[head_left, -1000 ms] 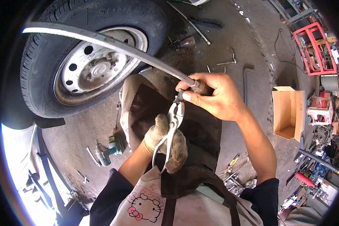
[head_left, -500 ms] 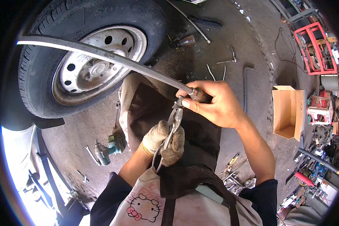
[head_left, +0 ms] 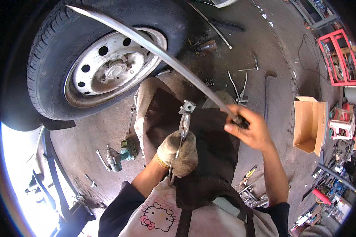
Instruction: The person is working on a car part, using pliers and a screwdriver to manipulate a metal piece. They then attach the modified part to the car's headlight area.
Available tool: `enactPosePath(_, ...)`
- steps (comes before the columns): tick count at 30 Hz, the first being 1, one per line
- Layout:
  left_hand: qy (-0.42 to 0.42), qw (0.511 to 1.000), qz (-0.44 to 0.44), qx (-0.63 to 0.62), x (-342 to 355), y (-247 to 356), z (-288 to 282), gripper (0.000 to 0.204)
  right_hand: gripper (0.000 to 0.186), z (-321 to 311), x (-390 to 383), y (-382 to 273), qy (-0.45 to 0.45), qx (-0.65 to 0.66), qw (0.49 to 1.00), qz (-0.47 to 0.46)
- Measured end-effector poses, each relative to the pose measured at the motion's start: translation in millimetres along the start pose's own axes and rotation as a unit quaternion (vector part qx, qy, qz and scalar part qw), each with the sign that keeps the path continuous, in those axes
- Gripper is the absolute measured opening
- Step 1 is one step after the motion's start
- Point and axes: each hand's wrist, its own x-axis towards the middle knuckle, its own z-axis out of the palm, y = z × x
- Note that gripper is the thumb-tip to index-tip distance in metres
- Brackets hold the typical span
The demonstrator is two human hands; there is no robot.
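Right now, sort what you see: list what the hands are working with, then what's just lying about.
In use:
- pliers, held in the gloved left hand
- small metal piece at the pliers' tip
- long bar, held in the bare right hand

Lying about:
- power tool
- wrench
- cardboard box

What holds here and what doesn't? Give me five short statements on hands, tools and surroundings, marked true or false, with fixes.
1. The left hand is gloved and holds pliers. True.
2. The tip of the pliers is empty. False: a small metal piece is held there.
3. The right hand is bare and grips a long metal bar near one end. True.
4. The cardboard box is closed. False: it is open, its inside showing.
5. The green-and-grey power tool lies to the person's right. False: it lies to the left.
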Motion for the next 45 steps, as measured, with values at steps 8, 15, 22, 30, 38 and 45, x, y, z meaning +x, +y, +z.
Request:
enactPosePath(8, 0.099, 0.972, 0.03, 0.211, 2, 11, 30, 0.053, 0.035, 24, -36, 24, 0.03, 0.099, 0.982, 0.161)
enactPosePath(15, 0.153, 0.951, 0.025, 0.269, 14, 14, 36, 0.057, 0.034, 34, 10, -22, 0.048, 0.053, 0.987, 0.147)
enactPosePath(22, 0.163, 0.911, -0.094, 0.368, 29, 28, 62, 0.035, 0.034, 26, 34, -31, 0.004, 0.148, 0.984, 0.102)
enactPosePath(30, 0.173, 0.889, -0.098, 0.413, 28, 27, 67, 0.031, 0.033, 15, 29, -27, -0.03, 0.131, 0.988, 0.077)
enactPosePath(38, 0.244, 0.739, 0.02, 0.628, 41, 22, 53, 0.029, 0.03, 9, 41, -8, -0.034, 0.13, 0.989, 0.063)
enactPosePath(45, 0.283, 0.384, 0.192, 0.858, 59, 21, 37, 0.02, 0.028, 18, 33, -17, 0.04, 0.068, 0.989, 0.122)
